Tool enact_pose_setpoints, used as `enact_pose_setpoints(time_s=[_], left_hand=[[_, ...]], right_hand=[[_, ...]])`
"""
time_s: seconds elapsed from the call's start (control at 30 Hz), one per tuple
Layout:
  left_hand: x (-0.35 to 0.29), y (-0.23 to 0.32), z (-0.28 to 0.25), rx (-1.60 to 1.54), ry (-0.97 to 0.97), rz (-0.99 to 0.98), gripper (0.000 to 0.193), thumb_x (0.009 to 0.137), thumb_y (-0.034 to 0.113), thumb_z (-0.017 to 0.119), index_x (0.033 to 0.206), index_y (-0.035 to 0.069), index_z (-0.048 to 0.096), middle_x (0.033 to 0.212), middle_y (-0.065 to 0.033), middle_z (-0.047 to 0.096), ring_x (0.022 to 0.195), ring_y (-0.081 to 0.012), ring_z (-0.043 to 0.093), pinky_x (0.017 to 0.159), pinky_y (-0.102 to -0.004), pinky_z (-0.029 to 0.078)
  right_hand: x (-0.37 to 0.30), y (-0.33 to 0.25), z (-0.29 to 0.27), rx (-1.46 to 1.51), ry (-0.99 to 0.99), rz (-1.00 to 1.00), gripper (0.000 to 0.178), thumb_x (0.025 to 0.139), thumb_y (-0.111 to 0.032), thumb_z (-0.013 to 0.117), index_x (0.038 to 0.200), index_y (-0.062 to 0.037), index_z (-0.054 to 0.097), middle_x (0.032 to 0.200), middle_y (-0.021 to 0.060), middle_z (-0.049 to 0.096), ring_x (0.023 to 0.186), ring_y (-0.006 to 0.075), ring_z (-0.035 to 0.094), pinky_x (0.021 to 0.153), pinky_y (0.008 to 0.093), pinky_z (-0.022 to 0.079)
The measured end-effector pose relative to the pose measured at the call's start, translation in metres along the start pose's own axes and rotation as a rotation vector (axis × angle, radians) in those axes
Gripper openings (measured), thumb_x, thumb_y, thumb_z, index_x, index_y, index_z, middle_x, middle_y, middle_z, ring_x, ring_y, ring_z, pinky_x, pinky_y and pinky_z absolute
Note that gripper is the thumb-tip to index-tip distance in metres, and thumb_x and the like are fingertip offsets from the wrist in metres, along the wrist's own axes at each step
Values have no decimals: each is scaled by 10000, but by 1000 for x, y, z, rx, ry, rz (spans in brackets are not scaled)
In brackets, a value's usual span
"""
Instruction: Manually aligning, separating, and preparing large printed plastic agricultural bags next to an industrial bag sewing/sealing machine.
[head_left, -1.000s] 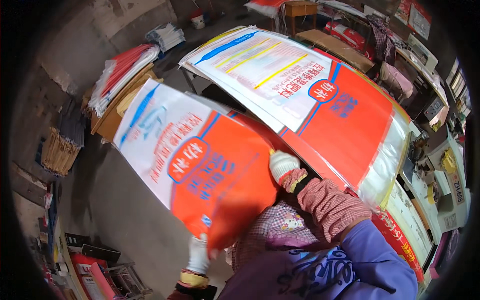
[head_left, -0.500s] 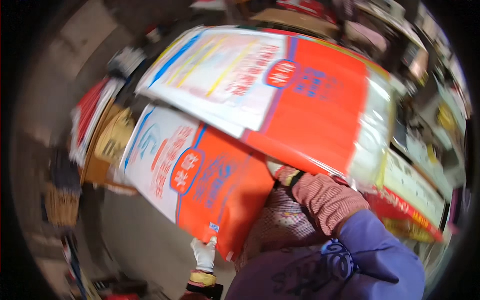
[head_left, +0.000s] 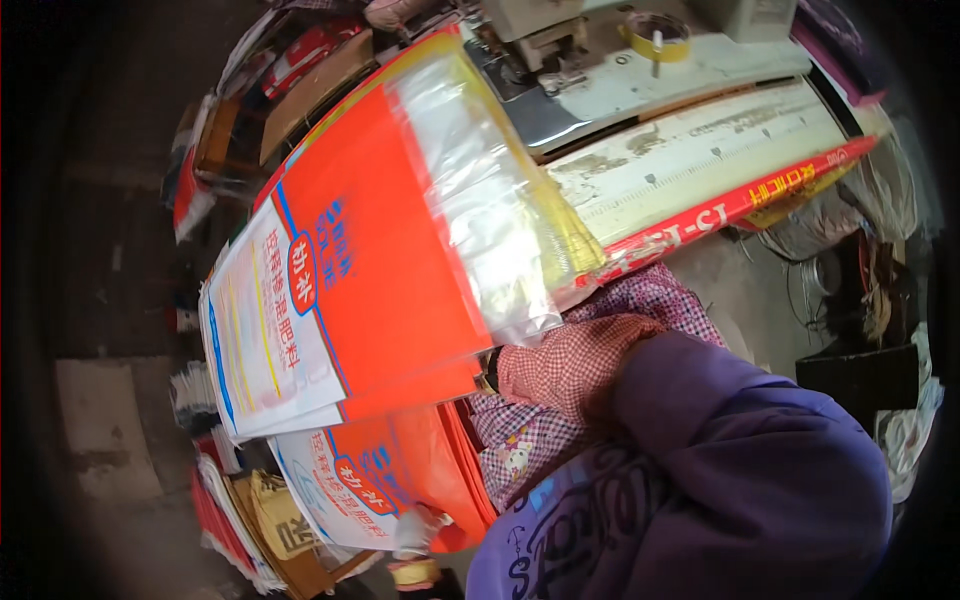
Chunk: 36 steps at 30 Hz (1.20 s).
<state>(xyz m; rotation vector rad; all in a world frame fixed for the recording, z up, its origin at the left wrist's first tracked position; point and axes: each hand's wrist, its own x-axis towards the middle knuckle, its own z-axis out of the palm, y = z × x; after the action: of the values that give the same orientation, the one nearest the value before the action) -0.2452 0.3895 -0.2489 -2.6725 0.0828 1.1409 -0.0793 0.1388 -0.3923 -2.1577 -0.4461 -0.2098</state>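
A flat stack of red-and-white printed plastic sacks (head_left: 385, 250) lies across the middle, with clear liner film (head_left: 490, 190) showing at its right end. Partly beneath it, a separate red-and-white sack (head_left: 345, 475) hangs with its red part bent. My left hand (head_left: 418, 532), in a pale glove, grips that lower sack at its near edge; the fingers are somewhat blurred. My right arm, in a red checked sleeve cover (head_left: 570, 365), reaches to the stack's near edge. The sacks hide my right hand's fingers.
A sewing machine (head_left: 535, 40) stands at the back on a worn pale table (head_left: 700, 150) with a red printed strip along its edge. Yellow tape (head_left: 657, 38) rests there. Folded sacks and a yellowish bag (head_left: 283, 515) are at lower left.
My view has swung right, bringing the sewing machine into sight. The stack appears turned, and the lower sack is now more covered and bent. My left hand still grips its edge.
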Motion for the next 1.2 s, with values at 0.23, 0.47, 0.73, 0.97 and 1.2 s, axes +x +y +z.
enact_pose_setpoints(time_s=[0.23, 0.47, 0.73, 0.97, 1.2], left_hand=[[-8, 169, -246, 119, 511, 454, 384, 771, 349, 615, 560, 41, 525, 556, -162, 522, 569, -335, 546, 526, -407, 429], [15, 292, -292, 18, 908, 918, 226, 773, 199, 631, 727, -16, 581, 603, -148, 527, 543, -206, 518, 534, -312, 412], [27, 281, -280, -289, 646, 872, 139, 766, 115, 598, 840, -2, 602, 779, -171, 576, 751, -319, 560, 668, -358, 442], [-23, 256, -265, 161, 834, 1109, 113, 674, 76, 651, 719, 58, 549, 674, -88, 540, 592, -286, 531, 536, -375, 430], [-39, 247, -259, 295, 832, 1195, 148, 641, 75, 672, 755, 84, 578, 700, -65, 550, 583, -269, 527, 512, -361, 420]], right_hand=[[-41, -15, -47, 59, 280, -150, 165, 766, -193, 507, 787, -86, 630, 911, 141, 596, 734, 319, 586, 712, 448, 465], [-67, -70, -217, -349, -618, -136, 185, 675, -192, 562, 800, -76, 635, 744, 111, 637, 707, 287, 623, 568, 391, 496], [-83, -66, -308, 284, -225, 17, 222, 752, -217, 578, 881, -47, 644, 745, 169, 631, 661, 286, 630, 583, 381, 498], [-63, -61, -347, 710, -18, 750, 359, 848, -374, 570, 916, -27, 630, 697, 69, 619, 626, 132, 611, 579, 253, 486], [-54, -54, -331, 252, -77, 571, 295, 792, -317, 639, 922, -53, 625, 733, 90, 636, 686, 161, 617, 634, 294, 487]])
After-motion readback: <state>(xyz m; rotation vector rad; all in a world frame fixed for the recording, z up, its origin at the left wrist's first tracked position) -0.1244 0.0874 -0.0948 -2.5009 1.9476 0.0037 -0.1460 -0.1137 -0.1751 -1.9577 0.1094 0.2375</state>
